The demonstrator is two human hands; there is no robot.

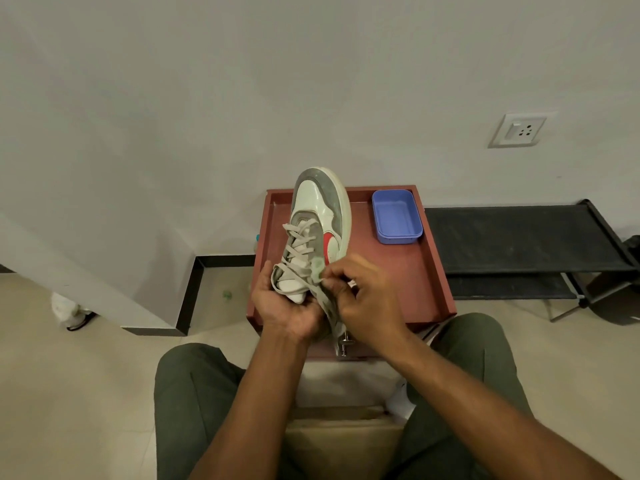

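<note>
Between trousered knees (194, 393), cupping sneaker (322, 209) by its hidden heel in left hand (287, 306), fingers curled round; pinching blurred green scrap (317, 268) in right hand (367, 303).

Shoe (318, 230) at frame centre, over the bench (408, 282), toe twd the wall at top, heel twd the bottom. Left hand (287, 306) under the heel, lower left of shoe; right hand (367, 299) just right of it, pinching the laces (301, 247). Tub (396, 216) on bench, upper-right corner, right of toe, apart. Low rack (519, 237) right of bench, by the wall. Socket (517, 130) above rack, upper right.
</note>
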